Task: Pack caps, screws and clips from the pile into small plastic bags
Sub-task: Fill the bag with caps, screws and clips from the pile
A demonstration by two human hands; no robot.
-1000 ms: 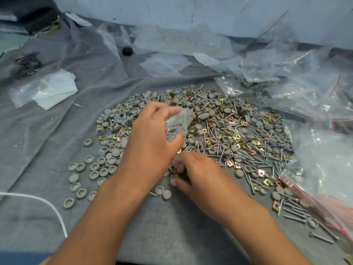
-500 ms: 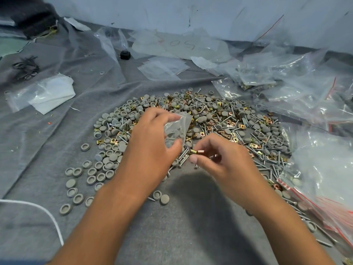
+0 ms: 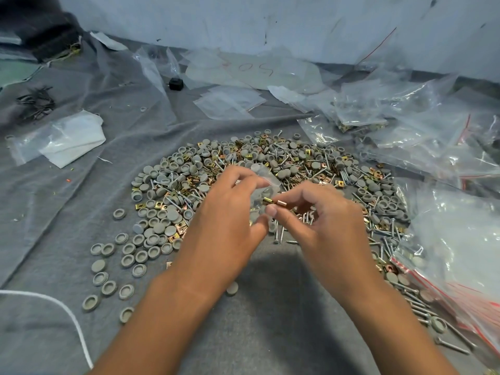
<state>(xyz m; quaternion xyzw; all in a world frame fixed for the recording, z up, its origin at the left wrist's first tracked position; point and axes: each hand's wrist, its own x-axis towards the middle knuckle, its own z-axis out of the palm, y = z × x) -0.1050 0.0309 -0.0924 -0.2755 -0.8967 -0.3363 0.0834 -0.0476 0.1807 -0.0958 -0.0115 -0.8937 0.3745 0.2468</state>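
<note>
With your left hand (image 3: 230,215) pinching the small bag (image 3: 263,189) open above the pile (image 3: 270,185), slide the clips (image 3: 274,202) pinched in your right hand (image 3: 322,215) toward nine o'clock, releasing only once inside.

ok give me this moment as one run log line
left hand: holds small bag open | right hand: pinches clips at bag mouth | pile: on grey cloth
</note>
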